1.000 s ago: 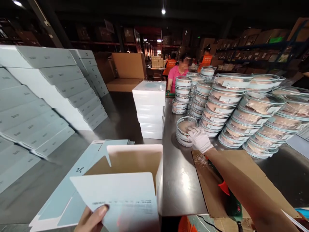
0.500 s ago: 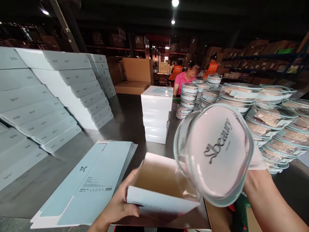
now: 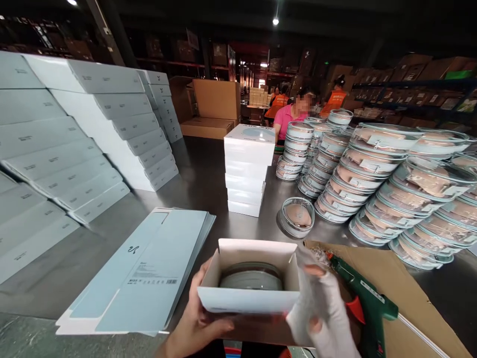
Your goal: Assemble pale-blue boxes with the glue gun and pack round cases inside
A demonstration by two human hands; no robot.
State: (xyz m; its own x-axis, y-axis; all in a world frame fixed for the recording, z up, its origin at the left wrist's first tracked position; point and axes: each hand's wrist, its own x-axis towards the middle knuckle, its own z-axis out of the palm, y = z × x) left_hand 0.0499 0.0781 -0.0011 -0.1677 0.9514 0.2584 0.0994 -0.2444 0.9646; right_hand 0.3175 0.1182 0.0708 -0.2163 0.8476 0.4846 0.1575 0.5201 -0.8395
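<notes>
An open white carton (image 3: 249,300) sits at the table's near edge with a round glass container (image 3: 250,277) lying inside it. My bare left hand (image 3: 197,318) grips the carton's left front corner. My right hand (image 3: 320,311), in a worn white glove, presses against the carton's right side flap. A single glass container (image 3: 297,216) stands alone on the table just beyond. A pile of flat, unfolded light-blue cartons (image 3: 145,268) lies to the left of the open carton.
Leaning stacks of lidded glass containers (image 3: 387,184) fill the right side. A stack of closed white boxes (image 3: 246,169) stands mid-table, and bigger piles (image 3: 74,139) rise on the left. A green glue gun (image 3: 363,296) lies on cardboard (image 3: 413,293). People sit at the far end.
My right hand took a glass container from the table, carried it over and put it into the open carton. It has let go and now rests on the carton's right flap.
</notes>
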